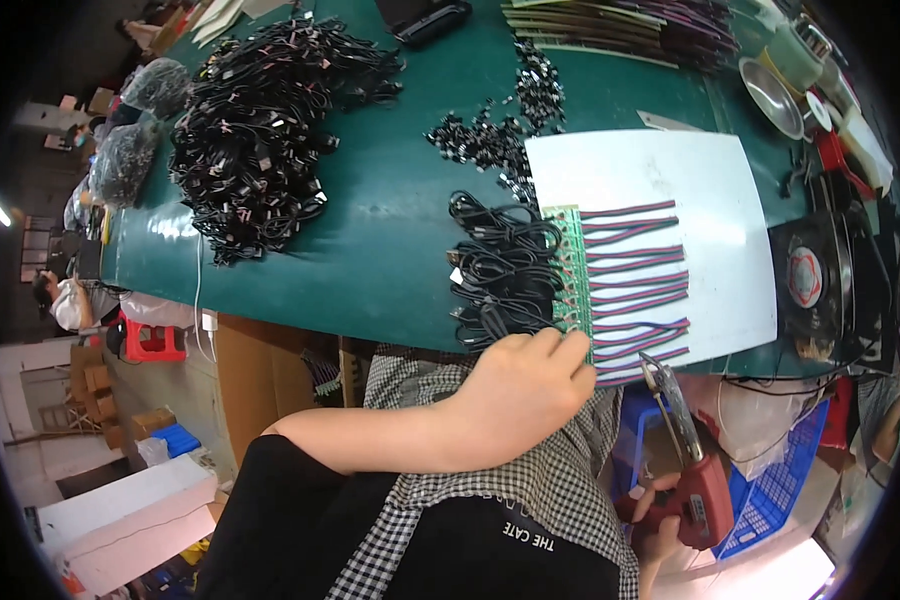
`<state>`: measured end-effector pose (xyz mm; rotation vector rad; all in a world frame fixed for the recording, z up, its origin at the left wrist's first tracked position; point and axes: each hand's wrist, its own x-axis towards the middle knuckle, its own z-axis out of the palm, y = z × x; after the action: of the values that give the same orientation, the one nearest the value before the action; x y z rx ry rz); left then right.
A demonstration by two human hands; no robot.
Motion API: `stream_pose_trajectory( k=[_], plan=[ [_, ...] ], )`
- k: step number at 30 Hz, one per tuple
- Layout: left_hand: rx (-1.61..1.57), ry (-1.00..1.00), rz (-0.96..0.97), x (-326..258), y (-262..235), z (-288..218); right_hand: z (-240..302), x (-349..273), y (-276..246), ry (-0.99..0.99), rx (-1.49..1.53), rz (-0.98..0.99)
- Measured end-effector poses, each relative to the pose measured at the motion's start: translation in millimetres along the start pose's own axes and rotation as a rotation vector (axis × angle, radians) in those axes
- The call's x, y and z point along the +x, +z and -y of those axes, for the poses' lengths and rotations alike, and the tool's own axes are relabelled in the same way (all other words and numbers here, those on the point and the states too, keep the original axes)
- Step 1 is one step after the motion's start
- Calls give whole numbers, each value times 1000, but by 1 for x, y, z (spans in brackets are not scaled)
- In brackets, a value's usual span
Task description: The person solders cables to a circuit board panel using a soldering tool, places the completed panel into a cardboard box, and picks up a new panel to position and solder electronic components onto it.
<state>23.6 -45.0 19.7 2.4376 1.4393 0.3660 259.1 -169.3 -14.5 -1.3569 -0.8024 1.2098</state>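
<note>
the person wears a black short-sleeved top, its sleeve ending above the elbow so the left forearm is bare down to the left hand point(525, 385). over the front lies a black-and-white small-check garment with a line of white lettering on a black part. the right hand point(655, 520) is bare, and only partly seen.

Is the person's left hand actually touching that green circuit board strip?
Touching. In the head view the left hand's fingertips rest on the near end of the green circuit board strip, with no gap showing.
</note>
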Motion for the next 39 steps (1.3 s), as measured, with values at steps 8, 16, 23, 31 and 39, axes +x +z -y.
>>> stream_pose_trajectory(
  k=[8,16,23,31,39],
  plan=[
    [-107,7,-269,51,-34,88,-11,13,-12,-79,34,-22],
    [233,-595,-634,132,-60,293,8,20,10,-119,177,29],
    [-251,-597,-767,124,-54,304,-15,23,3,-14,289,94],
    [-603,-195,-1339,129,-101,288,-36,48,-2,1,283,233],
    [-226,-576,-841,125,-118,257,-53,46,-25,29,253,177]
  ],
)
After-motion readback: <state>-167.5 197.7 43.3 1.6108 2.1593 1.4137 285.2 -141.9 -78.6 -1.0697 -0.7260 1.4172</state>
